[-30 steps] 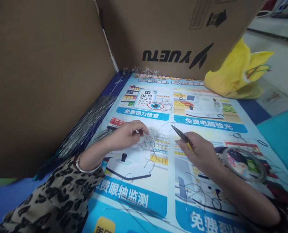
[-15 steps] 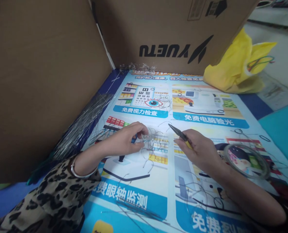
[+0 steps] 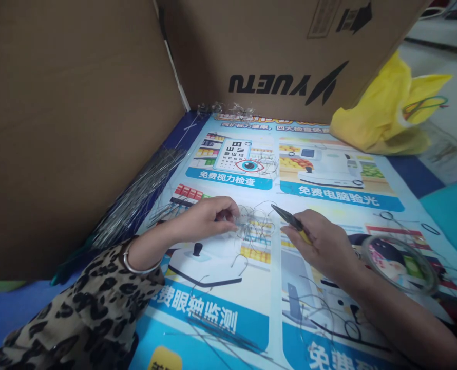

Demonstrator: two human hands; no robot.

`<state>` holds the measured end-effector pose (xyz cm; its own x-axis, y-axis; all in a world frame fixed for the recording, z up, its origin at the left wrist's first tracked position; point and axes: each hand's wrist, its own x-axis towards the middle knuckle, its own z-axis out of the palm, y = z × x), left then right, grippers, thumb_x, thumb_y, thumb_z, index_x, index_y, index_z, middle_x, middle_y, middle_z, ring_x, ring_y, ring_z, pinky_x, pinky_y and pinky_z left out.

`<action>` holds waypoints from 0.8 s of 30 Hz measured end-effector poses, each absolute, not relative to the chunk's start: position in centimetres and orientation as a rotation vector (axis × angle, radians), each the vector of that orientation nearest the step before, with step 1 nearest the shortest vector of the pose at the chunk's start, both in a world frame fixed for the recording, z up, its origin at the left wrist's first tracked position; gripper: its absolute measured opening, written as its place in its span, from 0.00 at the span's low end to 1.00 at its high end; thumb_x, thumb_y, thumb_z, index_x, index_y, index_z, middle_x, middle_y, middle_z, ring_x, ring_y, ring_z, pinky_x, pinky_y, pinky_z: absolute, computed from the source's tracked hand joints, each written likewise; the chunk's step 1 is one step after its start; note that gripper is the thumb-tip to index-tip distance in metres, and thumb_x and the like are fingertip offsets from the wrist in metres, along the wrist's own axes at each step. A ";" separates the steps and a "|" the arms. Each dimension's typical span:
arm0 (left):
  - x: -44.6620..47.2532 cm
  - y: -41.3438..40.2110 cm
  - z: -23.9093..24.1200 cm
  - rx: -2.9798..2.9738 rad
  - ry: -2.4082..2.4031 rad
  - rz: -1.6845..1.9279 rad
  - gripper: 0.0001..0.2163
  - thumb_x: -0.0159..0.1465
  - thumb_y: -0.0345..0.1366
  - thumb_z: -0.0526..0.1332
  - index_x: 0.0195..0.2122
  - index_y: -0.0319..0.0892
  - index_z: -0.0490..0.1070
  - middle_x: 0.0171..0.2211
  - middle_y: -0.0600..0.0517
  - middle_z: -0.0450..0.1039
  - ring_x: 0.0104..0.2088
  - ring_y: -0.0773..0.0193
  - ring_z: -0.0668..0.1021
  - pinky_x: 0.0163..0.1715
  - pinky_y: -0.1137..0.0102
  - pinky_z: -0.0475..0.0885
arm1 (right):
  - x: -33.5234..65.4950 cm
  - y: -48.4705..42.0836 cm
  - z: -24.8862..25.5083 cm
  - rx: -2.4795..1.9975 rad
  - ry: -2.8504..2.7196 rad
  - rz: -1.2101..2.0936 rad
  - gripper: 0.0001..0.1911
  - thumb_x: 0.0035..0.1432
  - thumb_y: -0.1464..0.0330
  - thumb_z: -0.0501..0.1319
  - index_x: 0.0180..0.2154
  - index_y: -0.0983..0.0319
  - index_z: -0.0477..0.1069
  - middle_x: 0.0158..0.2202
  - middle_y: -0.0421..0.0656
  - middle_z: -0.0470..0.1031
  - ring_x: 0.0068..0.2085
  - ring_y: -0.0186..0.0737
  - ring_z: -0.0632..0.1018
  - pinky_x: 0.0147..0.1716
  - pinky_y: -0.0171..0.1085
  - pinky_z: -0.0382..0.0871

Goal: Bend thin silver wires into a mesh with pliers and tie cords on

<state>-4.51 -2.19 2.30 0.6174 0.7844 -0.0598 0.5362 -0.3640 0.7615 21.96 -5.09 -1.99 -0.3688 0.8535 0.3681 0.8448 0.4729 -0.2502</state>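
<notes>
My left hand pinches a tangle of thin bent wire loops between thumb and fingers, over the printed poster. In my right hand is a pair of pliers with dark pointed jaws and yellow on the handle. The pliers' tip points up and left, close to the right side of the wire loops. Whether a wire sits in the jaws cannot be made out. Most of the handles are hidden in my palm.
Straight wires lie in a bundle at the left, beside a cardboard panel. More cut wires lie in front. A clear round ring is near my right forearm. A yellow bag stands at the back right.
The whole scene has shifted slightly right in view. The wire loops in my left hand have turned a little, and the pliers stay close by.
</notes>
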 end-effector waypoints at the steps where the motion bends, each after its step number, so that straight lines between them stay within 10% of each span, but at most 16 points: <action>1: -4.5 -2.2 2.2 2.051 1.041 0.412 0.07 0.58 0.35 0.58 0.36 0.40 0.67 0.32 0.53 0.68 0.32 0.68 0.71 0.33 0.72 0.65 | 22.1 -5.1 -2.0 -1.394 -2.297 -0.027 0.12 0.59 0.59 0.51 0.30 0.60 0.63 0.26 0.41 0.67 0.28 0.35 0.69 0.24 0.31 0.57; 24: -4.2 -1.9 1.5 2.115 0.903 0.495 0.08 0.60 0.36 0.58 0.39 0.41 0.72 0.37 0.50 0.72 0.40 0.66 0.73 0.42 0.70 0.66 | 22.0 -5.4 -0.9 -1.198 -2.513 -0.584 0.10 0.57 0.64 0.55 0.27 0.61 0.67 0.25 0.42 0.67 0.29 0.37 0.67 0.27 0.34 0.52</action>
<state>-4.20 -1.89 1.54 0.6733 0.7377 0.0503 0.4387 -0.4533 0.7759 21.97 -5.39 -0.90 -0.6089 0.6679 0.4279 0.7882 0.5703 0.2312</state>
